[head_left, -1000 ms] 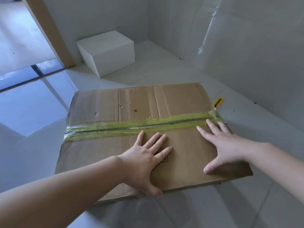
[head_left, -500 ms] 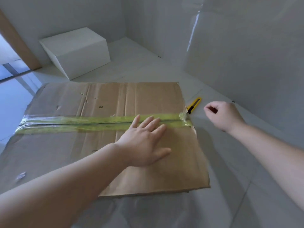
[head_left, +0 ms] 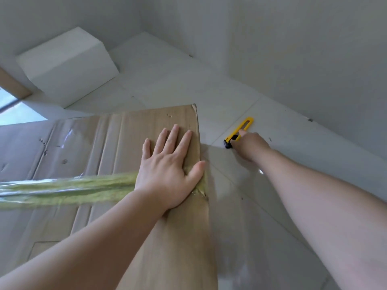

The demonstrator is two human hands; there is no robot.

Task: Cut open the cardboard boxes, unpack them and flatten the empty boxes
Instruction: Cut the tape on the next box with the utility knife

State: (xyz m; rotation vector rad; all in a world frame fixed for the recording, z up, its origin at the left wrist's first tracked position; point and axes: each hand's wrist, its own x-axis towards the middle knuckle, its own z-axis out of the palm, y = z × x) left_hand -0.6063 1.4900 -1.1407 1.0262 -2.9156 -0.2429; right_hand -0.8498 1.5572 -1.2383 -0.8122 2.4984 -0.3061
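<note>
Single head view, wide-angle, looks forward and down from above at floor (head_left: pixel 272 114). Close over box (head_left: pixel 125 143), forearms enter from bottom edge. Faces room corner; walls (head_left: pixel 293 49) fill upper frame. No second view.

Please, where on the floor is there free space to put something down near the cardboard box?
Bare floor lies between the white box, the cardboard box and the wall corner. More lies right of the cardboard. Crowded: around the yellow knife, where the right hand reaches.
</note>
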